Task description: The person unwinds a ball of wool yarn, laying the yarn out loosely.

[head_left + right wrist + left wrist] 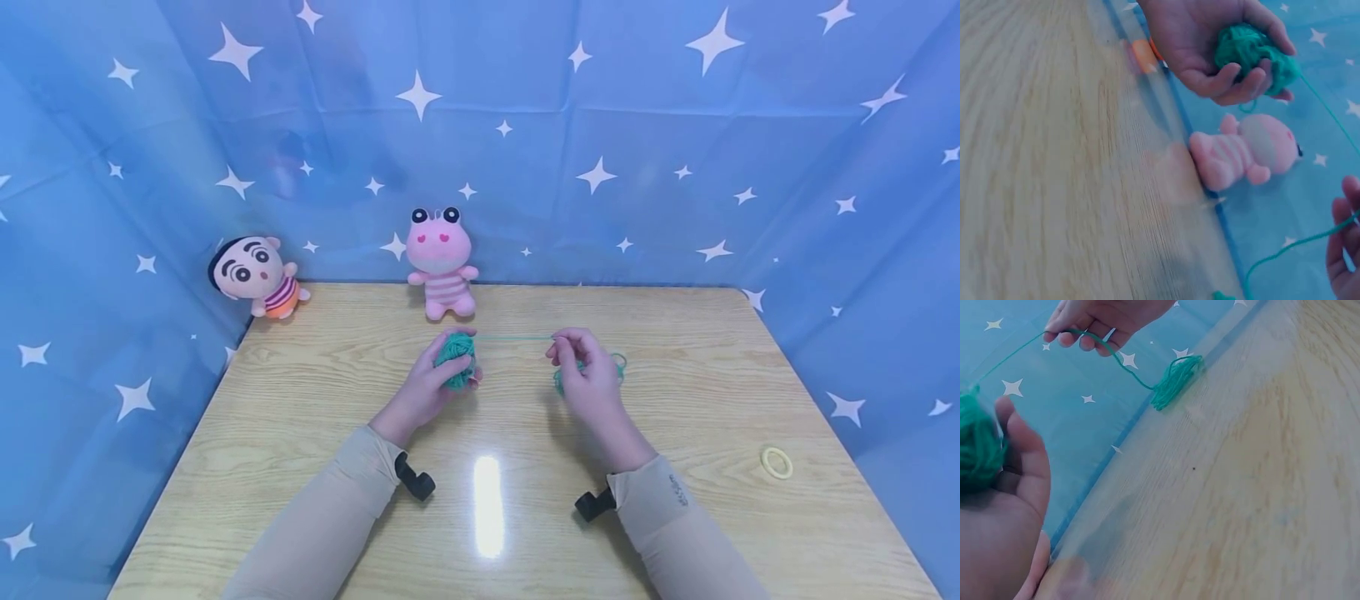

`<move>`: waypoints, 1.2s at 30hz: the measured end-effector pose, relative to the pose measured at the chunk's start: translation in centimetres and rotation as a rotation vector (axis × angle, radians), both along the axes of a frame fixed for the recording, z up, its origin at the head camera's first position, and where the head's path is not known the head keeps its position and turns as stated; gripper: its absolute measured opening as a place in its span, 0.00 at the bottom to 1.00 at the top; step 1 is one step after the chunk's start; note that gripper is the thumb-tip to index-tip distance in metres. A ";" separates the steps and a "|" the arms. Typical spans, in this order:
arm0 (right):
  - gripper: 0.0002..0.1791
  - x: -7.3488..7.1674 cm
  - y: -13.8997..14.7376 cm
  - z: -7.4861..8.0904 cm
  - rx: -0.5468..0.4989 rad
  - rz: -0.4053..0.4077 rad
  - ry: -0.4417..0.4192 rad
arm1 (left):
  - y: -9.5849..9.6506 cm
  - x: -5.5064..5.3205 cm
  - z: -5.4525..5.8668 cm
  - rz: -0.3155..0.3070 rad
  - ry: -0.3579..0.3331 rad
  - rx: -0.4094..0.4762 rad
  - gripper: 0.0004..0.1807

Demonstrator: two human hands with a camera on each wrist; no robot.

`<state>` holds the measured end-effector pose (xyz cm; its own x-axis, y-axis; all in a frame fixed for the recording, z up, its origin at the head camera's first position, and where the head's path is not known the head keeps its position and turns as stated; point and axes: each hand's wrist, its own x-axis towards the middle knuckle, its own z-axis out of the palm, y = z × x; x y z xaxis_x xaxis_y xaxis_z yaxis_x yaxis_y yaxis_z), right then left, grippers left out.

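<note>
A ball of green yarn (455, 360) sits in my left hand (429, 385), the thumb across its front and the fingers curled behind it. From its top a strand of yarn (513, 337) runs taut and nearly level to my right hand (588, 375), which pinches it between thumb and fingertips. Past that pinch the strand hangs slack, as the left wrist view shows, down to a loose green bundle of yarn (1176, 382) on the table. In the head view the right hand partly covers this bundle.
At the table's back edge a pink plush toy (442, 262) stands upright. A plush doll in a striped shirt (258, 275) leans at the back left corner. A pale yellow ring (776, 462) lies on the wooden table (300, 433) to the right. Behind hangs a blue star-patterned curtain (495, 167).
</note>
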<state>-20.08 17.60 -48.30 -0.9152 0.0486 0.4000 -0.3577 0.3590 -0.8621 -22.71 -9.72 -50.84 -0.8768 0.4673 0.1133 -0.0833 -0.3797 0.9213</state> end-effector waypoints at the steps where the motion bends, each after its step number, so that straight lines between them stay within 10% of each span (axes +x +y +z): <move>1: 0.12 0.0 0.2 0.0 -0.006 -0.007 0.010 | 0.0 0.0 0.0 -0.005 -0.011 0.011 0.23; 19: 0.13 -0.1 2.1 0.0 -0.038 -0.104 0.030 | -0.2 -0.1 0.2 -0.096 -0.018 0.142 0.23; 36: 0.15 -0.4 5.9 -0.9 -0.076 -0.243 0.017 | -0.2 -0.2 0.3 0.011 -0.098 0.120 0.10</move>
